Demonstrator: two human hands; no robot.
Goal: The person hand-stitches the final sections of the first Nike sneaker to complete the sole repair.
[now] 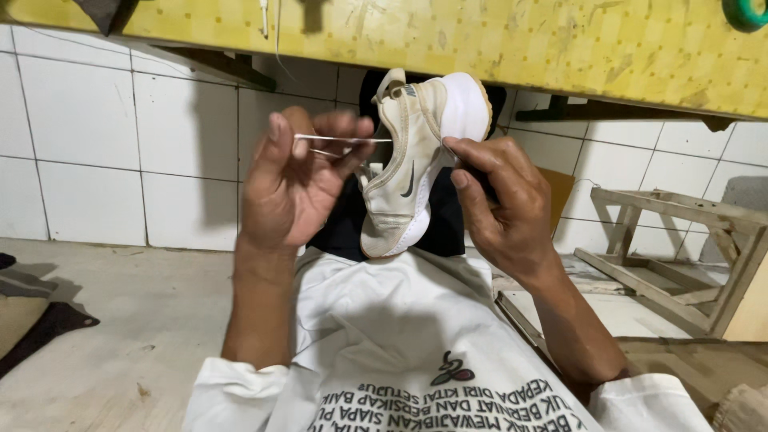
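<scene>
dark cloth [44, 328] lies on the floor [120, 320] at far left, below the white tiled wall [96, 144]. left hand [292, 180] raised, fingers closed, pinching a thin white thread [344, 140] that runs across to the shoe. white and beige sneaker [412, 160] held up mid-air over the lap, toe upward, just under the yellow tabletop [480, 40] edge. right hand [500, 200] grips the sneaker's sole side, fingers curled round it. white shirt [400, 336] below. wooden frame [680, 256] on the floor at right.
</scene>
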